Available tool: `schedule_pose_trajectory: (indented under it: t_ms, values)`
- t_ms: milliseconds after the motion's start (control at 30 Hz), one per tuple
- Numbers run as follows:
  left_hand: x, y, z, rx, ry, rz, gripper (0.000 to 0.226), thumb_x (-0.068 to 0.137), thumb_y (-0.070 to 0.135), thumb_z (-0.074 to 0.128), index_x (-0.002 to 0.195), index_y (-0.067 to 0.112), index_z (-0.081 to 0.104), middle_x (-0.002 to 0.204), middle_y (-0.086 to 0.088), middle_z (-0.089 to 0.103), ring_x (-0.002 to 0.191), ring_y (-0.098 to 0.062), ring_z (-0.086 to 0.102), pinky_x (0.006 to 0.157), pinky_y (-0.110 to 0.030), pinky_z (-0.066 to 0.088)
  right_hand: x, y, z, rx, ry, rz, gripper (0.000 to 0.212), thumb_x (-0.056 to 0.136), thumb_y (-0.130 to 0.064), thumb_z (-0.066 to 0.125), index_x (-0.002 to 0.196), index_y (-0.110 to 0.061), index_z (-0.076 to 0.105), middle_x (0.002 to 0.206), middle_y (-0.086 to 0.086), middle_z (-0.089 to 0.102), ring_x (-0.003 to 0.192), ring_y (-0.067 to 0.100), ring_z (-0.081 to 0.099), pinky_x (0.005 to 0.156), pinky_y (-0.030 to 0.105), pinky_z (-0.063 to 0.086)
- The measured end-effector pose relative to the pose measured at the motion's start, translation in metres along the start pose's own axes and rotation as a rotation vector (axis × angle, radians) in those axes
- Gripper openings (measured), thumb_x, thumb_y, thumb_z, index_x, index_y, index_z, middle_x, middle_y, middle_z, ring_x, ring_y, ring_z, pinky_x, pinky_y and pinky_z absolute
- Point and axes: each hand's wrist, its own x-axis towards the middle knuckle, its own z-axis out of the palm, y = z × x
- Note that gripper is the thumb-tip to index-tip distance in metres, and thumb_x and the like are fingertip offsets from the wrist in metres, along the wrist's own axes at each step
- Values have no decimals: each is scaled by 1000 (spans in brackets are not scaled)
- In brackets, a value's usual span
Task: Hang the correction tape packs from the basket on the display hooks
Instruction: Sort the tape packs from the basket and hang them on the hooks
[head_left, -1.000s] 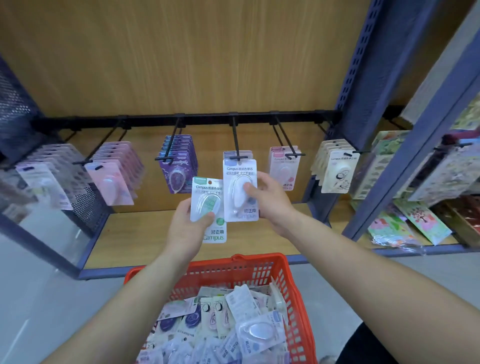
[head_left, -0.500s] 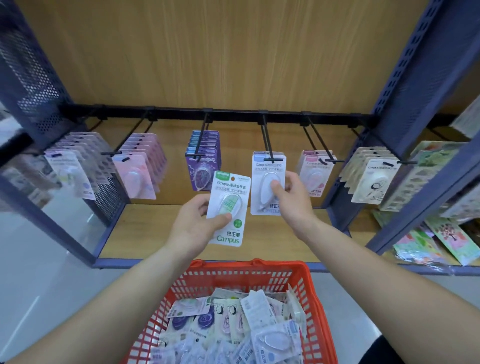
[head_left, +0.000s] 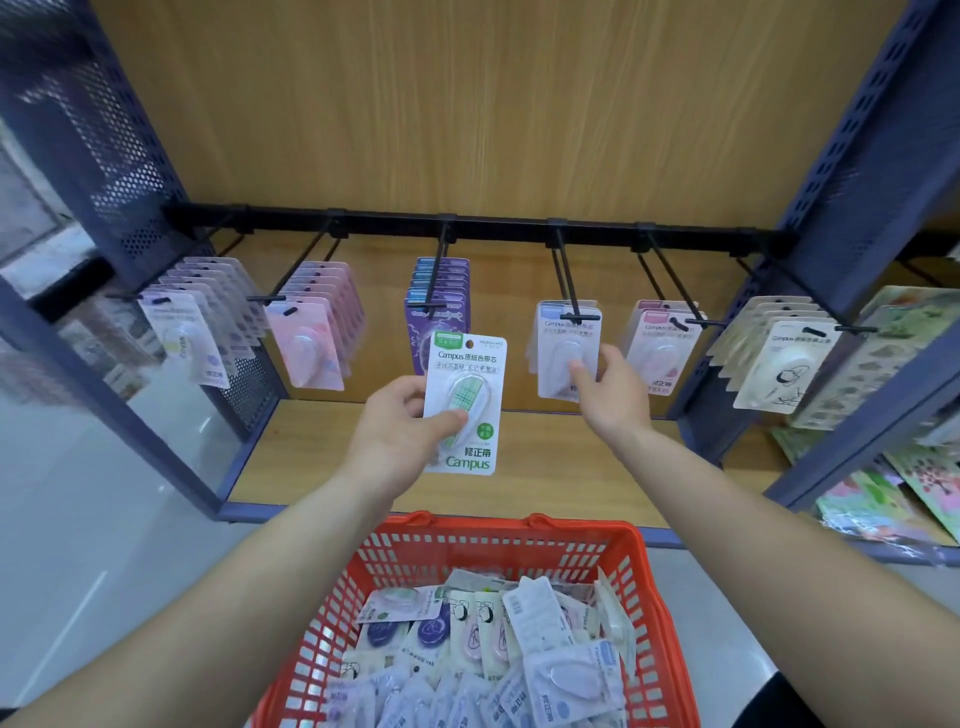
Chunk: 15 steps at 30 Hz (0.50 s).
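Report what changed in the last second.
The right hand pushed the blue-topped pack from the tip of the middle hook fully onto it, where it hangs; the hand still holds it. Unchanged: the left hand grips the green pack; the basket sits below.

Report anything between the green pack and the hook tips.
Nothing visible. The left hand holds the green pack just before the hook of the purple packs; the right hand holds the blue pack, aside.

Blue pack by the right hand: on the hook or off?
On: the blue pack hangs with the hook through its top slot; right hand pinches it.
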Motion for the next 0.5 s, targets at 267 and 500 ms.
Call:
schedule_pose_trajectory:
  t_ms: [267,500]
  values:
    - [-19,2,-31,11,36,-17,26,91,-2,70,115,6,64,88,8,79,70,-8,76,55,-19,56,-47,-20,8,-117,-295,79,40,99,-39,62,130,-14,61,124,5,64,119,27,61,96,38,47]
    - [-54,15,-63,3,74,33,20,91,1,72,107,13,71,89,2,80,75,-12,76,58,-20,55,-128,-97,23,288,-554,-76,13,99,-22,65,110,-15,67,104,18,71,77,16,69,70,36,56]
